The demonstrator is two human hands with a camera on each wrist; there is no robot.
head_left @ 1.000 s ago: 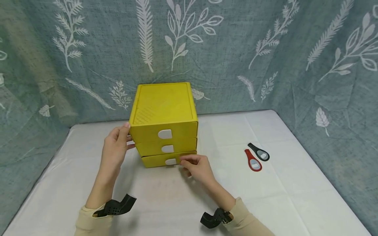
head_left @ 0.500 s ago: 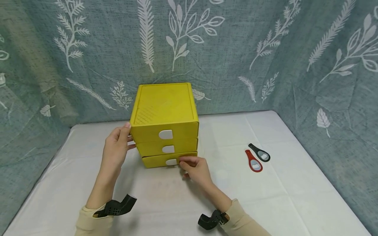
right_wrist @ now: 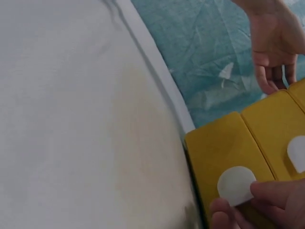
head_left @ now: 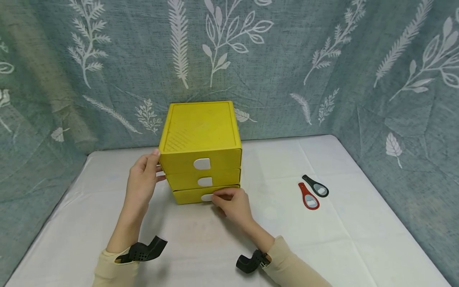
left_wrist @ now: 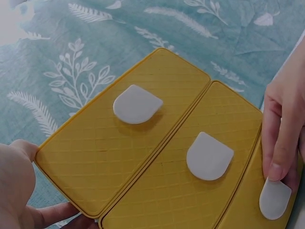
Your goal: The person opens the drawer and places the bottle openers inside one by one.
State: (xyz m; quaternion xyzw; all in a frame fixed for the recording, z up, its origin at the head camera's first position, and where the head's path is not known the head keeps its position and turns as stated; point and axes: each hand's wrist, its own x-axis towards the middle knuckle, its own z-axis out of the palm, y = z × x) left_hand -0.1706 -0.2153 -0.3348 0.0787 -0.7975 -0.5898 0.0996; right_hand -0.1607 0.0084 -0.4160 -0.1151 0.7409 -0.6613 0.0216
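Observation:
A yellow box of three stacked drawers [head_left: 202, 125] stands at the back of the white-covered table. Each drawer front has a white rounded handle. My left hand [head_left: 141, 179] rests against the box's left side, thumb by the upper front corner and fingers mostly straight along the side. At the bottom drawer [head_left: 187, 196], my right hand [head_left: 234, 205] pinches the right edge of the white handle [right_wrist: 236, 185] between thumb and fingers. The left wrist view shows the thumb touching this handle [left_wrist: 275, 200]. All three drawers look pushed in; the bottom one shows a thin gap above it.
To the right lie two small teardrop-shaped tools with silvery insides, one red [head_left: 310, 198] and one black [head_left: 317, 187]; they look like bottle openers. A blue-green leaf-patterned cloth [head_left: 265, 71] hangs behind the table. Black cameras are strapped to both wrists.
My right hand has shifted left along the bottom drawer front onto its white handle. The left hand stays at the box's side, and the drawers look unmoved.

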